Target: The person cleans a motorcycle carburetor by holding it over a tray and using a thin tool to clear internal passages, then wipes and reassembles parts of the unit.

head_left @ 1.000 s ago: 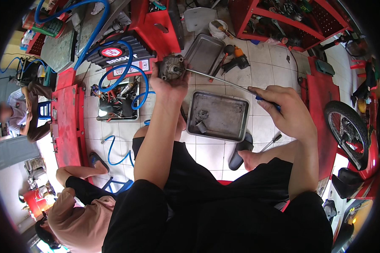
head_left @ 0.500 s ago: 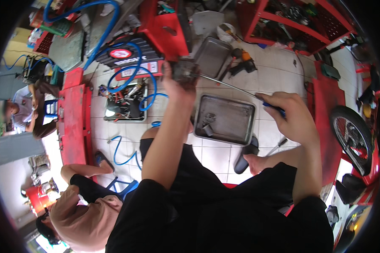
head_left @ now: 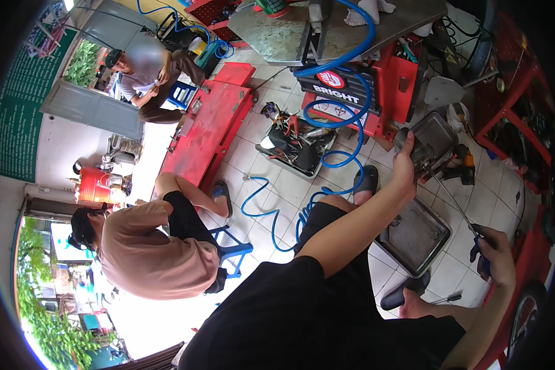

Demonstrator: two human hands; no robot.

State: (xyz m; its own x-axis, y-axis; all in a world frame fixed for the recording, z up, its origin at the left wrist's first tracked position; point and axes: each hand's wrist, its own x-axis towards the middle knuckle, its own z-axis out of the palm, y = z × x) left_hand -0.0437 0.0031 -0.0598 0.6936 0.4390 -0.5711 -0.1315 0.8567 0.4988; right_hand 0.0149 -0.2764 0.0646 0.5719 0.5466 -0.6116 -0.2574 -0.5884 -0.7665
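Note:
My left hand [head_left: 406,165] is closed around a dark, greasy metal part [head_left: 421,154], whose exact kind I cannot make out. A screwdriver [head_left: 453,203] with a long steel shaft and a blue handle is gripped in my right hand [head_left: 498,254]. Its shaft slants up to the metal part; whether the tip touches is too small to tell. Below lies a grey metal tray [head_left: 422,237], with small metal pieces at its left side, partly hidden by my left forearm.
A second tray [head_left: 435,131] and an orange-black power tool [head_left: 462,169] lie beyond my hands. Left are a coiled blue hose [head_left: 336,160], a box of tools [head_left: 293,145] and a red bench [head_left: 206,132]. One person [head_left: 157,246] sits nearby, another [head_left: 148,83] farther back.
My view has swung left, so the hands and trays now appear farther right and both seated people show more fully. Both hands keep hold of the metal part and the screwdriver.

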